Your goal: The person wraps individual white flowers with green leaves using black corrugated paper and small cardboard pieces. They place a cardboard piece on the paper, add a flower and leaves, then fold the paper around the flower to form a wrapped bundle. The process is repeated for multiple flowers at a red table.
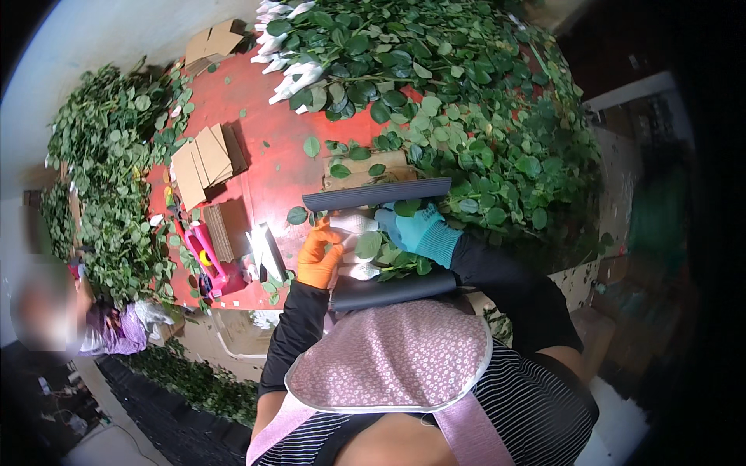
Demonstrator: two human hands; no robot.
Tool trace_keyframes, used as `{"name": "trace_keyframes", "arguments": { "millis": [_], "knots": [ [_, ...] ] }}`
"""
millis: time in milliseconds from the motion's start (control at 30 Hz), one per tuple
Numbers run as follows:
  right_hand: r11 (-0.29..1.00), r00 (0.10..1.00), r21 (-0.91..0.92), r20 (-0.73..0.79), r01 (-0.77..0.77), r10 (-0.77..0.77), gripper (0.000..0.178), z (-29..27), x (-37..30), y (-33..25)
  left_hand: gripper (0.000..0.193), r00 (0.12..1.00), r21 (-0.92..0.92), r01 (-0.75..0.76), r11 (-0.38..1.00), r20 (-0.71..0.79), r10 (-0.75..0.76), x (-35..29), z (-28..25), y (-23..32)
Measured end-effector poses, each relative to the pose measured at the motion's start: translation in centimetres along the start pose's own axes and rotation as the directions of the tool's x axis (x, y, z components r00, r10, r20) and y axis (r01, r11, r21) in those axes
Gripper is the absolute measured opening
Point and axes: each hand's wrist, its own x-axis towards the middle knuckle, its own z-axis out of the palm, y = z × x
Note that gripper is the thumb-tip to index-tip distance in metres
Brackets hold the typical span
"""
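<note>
My left hand [317, 256], in an orange glove, is closed at the left side of a dark ribbed sheet [377, 193] whose far and near edges stand up. What its fingers hold is hidden. My right hand [420, 231], in a teal glove, is closed around a leafy flower stem just behind a white-sleeved flower head [354, 223]. Between my hands, a second white-sleeved flower head [360, 271] lies nearer to me, with green leaves [367, 246] beside it. The sheet's near flap [392, 290] rests against my pink flowered apron [388, 353].
On the red table [264, 101], leafy stems [497, 147] pile up at right, with white-sleeved heads [299, 78] at the back. More foliage [109, 171] covers the left. Cardboard pieces [203, 165], a pink tape dispenser [214, 260] and a white stack [268, 252] lie left. Another person [116, 330] is at far left.
</note>
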Motion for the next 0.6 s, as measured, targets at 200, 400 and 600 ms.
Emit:
{"name": "trace_keyframes", "arguments": {
  "millis": [200, 400, 600],
  "knots": [
    [0.995, 0.994, -0.007, 0.044, -0.098, 0.098, 0.015, 0.0, -0.3, -0.7, 0.025, 0.994, 0.066, 0.095, 0.993, -0.058, -0.091, -0.2, 0.3, -0.9],
    [0.995, 0.996, -0.046, -0.009, -0.086, 0.086, 0.015, -0.8, -0.7, -0.9, 0.011, 0.956, 0.104, 0.025, 0.994, -0.292, 0.007, -1.4, -3.0, 1.0],
    [0.991, 0.99, -0.024, 0.06, -0.129, 0.13, 0.014, 0.9, -0.4, -0.8, 0.026, 0.959, 0.024, 0.232, 0.973, -0.173, -0.224, 0.0, -4.5, -1.6]
  ]
}}
